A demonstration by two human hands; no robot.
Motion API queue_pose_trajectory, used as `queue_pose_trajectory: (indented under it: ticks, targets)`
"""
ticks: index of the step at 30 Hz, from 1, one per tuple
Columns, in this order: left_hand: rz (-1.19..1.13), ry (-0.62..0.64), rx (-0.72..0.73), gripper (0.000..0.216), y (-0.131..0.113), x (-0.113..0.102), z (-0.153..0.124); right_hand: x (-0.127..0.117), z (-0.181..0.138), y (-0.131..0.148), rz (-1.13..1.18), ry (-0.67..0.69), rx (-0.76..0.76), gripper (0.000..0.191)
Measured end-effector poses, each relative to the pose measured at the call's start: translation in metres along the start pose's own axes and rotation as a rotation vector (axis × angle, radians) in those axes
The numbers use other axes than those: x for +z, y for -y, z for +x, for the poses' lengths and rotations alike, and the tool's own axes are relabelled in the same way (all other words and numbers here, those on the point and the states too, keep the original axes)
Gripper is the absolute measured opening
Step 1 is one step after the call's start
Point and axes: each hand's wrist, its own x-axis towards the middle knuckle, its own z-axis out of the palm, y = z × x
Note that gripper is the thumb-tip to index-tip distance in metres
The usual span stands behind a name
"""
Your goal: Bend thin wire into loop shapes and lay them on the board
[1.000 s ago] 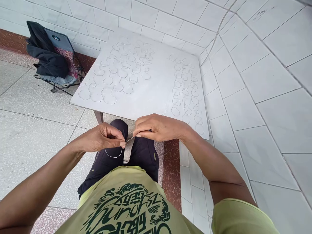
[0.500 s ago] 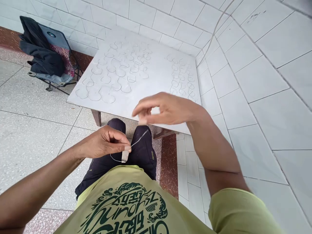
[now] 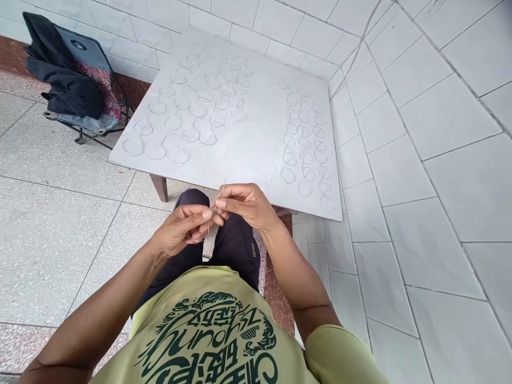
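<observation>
My left hand (image 3: 184, 226) and my right hand (image 3: 244, 205) meet in front of my lap, fingertips almost touching. Both pinch a thin metal wire (image 3: 222, 191), whose tip stands up between them while a short end shows below at the left fingers. The rest of the wire is hidden by my fingers. Beyond my hands lies a large white board (image 3: 240, 140), its near edge just past my right fingertips. Two groups of bent wire loops (image 3: 200, 106) lie on it, one wide at the left and a narrower column (image 3: 304, 144) at the right.
A folding chair (image 3: 96, 114) draped with a dark jacket (image 3: 68, 80) stands at the upper left. A wooden table leg (image 3: 160, 186) shows under the board. White tiles cover the wall and right side, and a thin cable (image 3: 356, 50) runs down at the upper right.
My right hand has moved down from above the board and now meets my left hand. The wire has turned from lying across my lap to standing up between my fingers.
</observation>
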Motion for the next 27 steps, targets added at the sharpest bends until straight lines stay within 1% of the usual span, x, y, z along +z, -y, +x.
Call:
queue_pose_trajectory:
  ticks: [2,4,6,9,11,13,15,16,18,21,23,27]
  targets:
    - [0.210,-0.114,0.121,0.037,0.000,0.000,0.000,-0.002,0.000,0.000,-0.047,-0.089,0.007,0.036]
    - [0.479,-0.269,0.265,0.041,0.000,0.001,-0.002,-0.003,0.000,-0.001,-0.098,-0.187,0.031,0.036]
    - [0.741,-0.399,0.377,0.056,0.003,0.003,-0.005,-0.001,0.001,-0.002,-0.119,-0.264,0.066,0.037]
    - [1.039,-0.513,0.502,0.080,0.012,0.008,-0.008,0.005,0.002,-0.009,-0.094,-0.348,0.104,0.037]
    - [1.141,-0.599,0.577,0.086,0.019,0.011,-0.009,0.010,0.003,-0.013,-0.078,-0.406,0.116,0.037]
    - [1.189,-0.705,0.644,0.090,0.024,0.013,-0.011,0.013,0.003,-0.017,-0.073,-0.460,0.123,0.037]
    - [1.230,-0.789,0.682,0.086,0.028,0.015,-0.014,0.014,0.003,-0.021,-0.064,-0.501,0.124,0.036]
    - [1.254,-0.819,0.692,0.079,0.030,0.015,-0.016,0.015,0.003,-0.022,-0.054,-0.517,0.119,0.036]
    - [1.310,-0.822,0.688,0.057,0.032,0.016,-0.019,0.016,0.002,-0.025,-0.021,-0.537,0.099,0.034]
    - [1.350,-0.721,0.642,0.025,0.033,0.015,-0.020,0.021,0.000,-0.030,0.028,-0.536,0.079,0.032]
    - [1.286,-0.640,0.597,0.019,0.033,0.014,-0.019,0.023,-0.001,-0.033,0.044,-0.522,0.090,0.033]
    - [1.072,-0.537,0.502,0.024,0.032,0.010,-0.019,0.021,-0.002,-0.037,0.032,-0.428,0.159,0.040]
